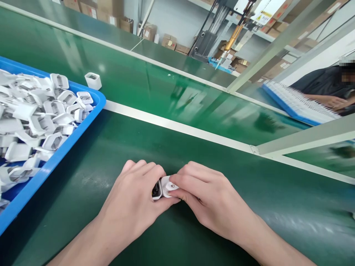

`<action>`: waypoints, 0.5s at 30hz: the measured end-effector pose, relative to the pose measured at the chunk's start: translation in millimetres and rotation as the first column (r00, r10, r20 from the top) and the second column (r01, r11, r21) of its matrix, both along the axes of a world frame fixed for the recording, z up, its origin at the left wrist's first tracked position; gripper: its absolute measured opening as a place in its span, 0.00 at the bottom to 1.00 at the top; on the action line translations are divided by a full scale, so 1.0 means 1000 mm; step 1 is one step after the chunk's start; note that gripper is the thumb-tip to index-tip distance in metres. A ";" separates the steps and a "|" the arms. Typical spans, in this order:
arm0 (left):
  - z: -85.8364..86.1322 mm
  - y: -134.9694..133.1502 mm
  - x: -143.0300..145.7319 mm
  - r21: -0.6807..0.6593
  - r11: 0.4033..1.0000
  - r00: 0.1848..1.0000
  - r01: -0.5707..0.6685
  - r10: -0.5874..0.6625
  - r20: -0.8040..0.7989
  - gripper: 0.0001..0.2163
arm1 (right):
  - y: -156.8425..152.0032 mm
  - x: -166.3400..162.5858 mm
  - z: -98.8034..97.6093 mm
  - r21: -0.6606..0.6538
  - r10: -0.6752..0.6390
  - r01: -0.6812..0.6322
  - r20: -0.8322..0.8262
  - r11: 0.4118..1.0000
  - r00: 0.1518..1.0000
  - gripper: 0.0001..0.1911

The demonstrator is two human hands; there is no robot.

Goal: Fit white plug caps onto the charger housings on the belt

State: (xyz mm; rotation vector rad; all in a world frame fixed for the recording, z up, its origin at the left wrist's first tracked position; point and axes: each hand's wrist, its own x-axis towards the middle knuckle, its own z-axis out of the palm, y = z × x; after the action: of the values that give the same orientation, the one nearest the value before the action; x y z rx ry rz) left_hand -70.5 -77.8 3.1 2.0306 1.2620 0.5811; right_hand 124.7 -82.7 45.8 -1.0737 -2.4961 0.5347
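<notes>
My left hand (133, 201) and my right hand (206, 201) meet at the near middle of the dark green desk (111, 236). My left fingers (146, 171) are curled shut around a small white plastic housing (156, 191), whose dark open end faces right. My right fingers (194, 181) are closed in a pinch on a small white plastic cap (168, 183) marked with a round dot. The cap touches the open end of the housing. I cannot tell whether either part rests on the desk surface. A shallow blue plastic tray (95, 107) stands at the left edge, well apart from both hands, and carries a loose heap of white plastic shells (36, 118). One single white shell (93, 80) stands upright on the glossy green conveyor belt (166, 88), just beyond the tray's far corner. A white metal rail (177, 127) runs between the desk and the belt. At the far right, another person's hand (331, 100) rests beside a second blue tray (288, 107) filled with rows of white parts.
</notes>
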 end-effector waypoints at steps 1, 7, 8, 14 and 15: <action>0.000 0.000 0.000 0.007 1.000 1.000 -0.002 0.002 0.002 0.11 | 0.000 0.000 -0.001 0.002 0.003 -0.003 0.001 1.000 1.000 0.08; -0.003 0.000 -0.002 0.042 0.999 0.999 -0.009 0.007 0.035 0.12 | -0.005 -0.005 -0.014 0.035 -0.068 0.071 -0.071 0.997 0.995 0.12; -0.004 0.000 -0.002 0.054 0.999 0.999 -0.008 0.006 0.031 0.12 | -0.006 -0.006 -0.016 0.052 -0.079 0.084 -0.096 0.995 0.992 0.11; -0.005 -0.003 -0.004 0.079 0.997 1.000 0.013 -0.012 -0.005 0.16 | -0.007 0.006 -0.015 -0.009 -0.271 0.270 -0.037 0.963 0.962 0.07; -0.005 -0.004 -0.005 0.070 0.998 1.000 0.010 -0.009 -0.015 0.20 | -0.008 0.015 -0.012 -0.002 -0.311 0.311 -0.008 0.951 0.951 0.07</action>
State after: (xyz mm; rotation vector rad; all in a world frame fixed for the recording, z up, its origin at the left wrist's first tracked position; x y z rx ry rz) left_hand -75.3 -82.0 -2.0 2.1006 1.2554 0.6146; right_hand 139.7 -90.5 34.0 -1.4268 -2.2558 0.4444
